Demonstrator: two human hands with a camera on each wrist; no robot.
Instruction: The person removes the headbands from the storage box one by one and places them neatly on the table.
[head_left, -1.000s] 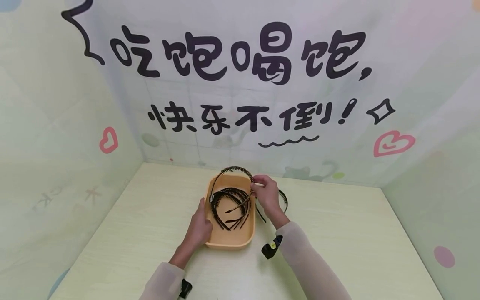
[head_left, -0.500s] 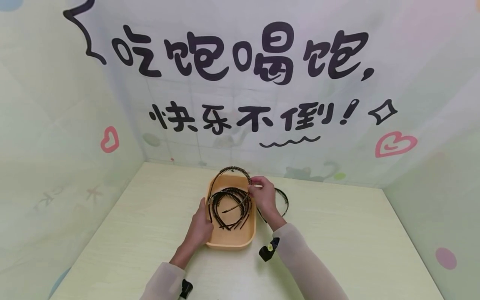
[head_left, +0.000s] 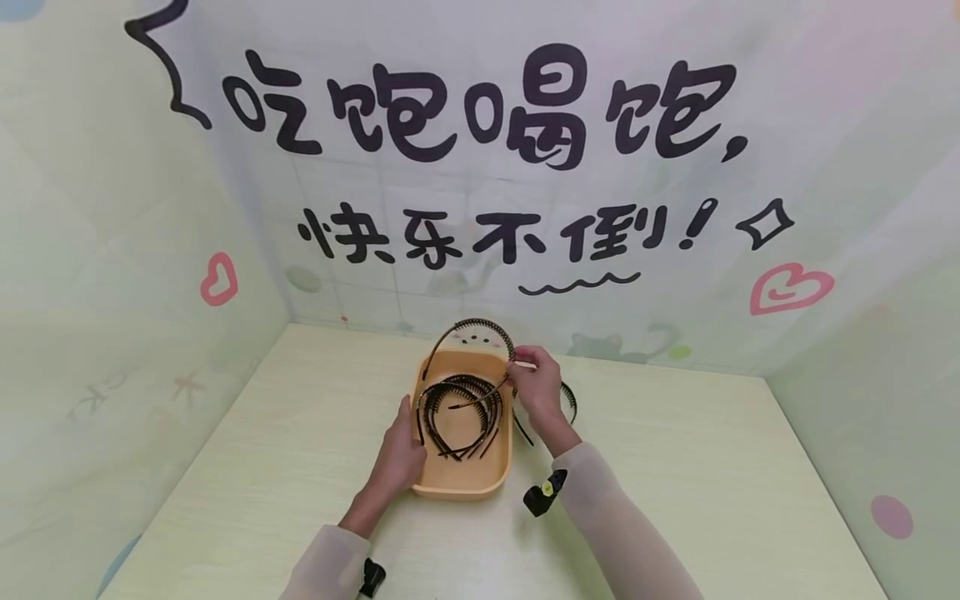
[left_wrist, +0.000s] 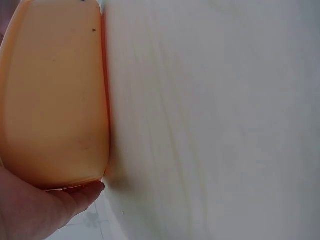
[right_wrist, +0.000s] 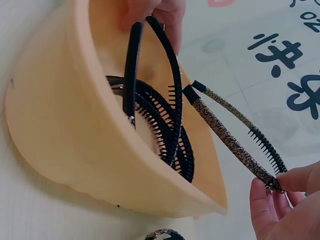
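My right hand (head_left: 536,387) pinches a headband (right_wrist: 220,127) with a gold-and-black glittery band and small teeth. This headband arches above the back of an orange plastic bin (head_left: 461,479), its ends pointing left. My left hand (head_left: 397,454) grips the bin's left wall; in the left wrist view the fingers (left_wrist: 82,196) lie along its outside. Inside the bin, several black toothed headbands (right_wrist: 180,140) overlap in a loose ring. One of them stands up near my left hand in the right wrist view.
Another headband (head_left: 574,406) lies on the pale wood-grain table (head_left: 675,483) just right of the bin, partly hidden by my right hand. Behind the table rises a printed cloth wall (head_left: 465,183) with large black lettering; similar walls stand on both sides.
Over the last half second the pinched headband rises and shifts slightly right with my right hand, drawing its left end up from the bin's left side. My left hand stays in place.
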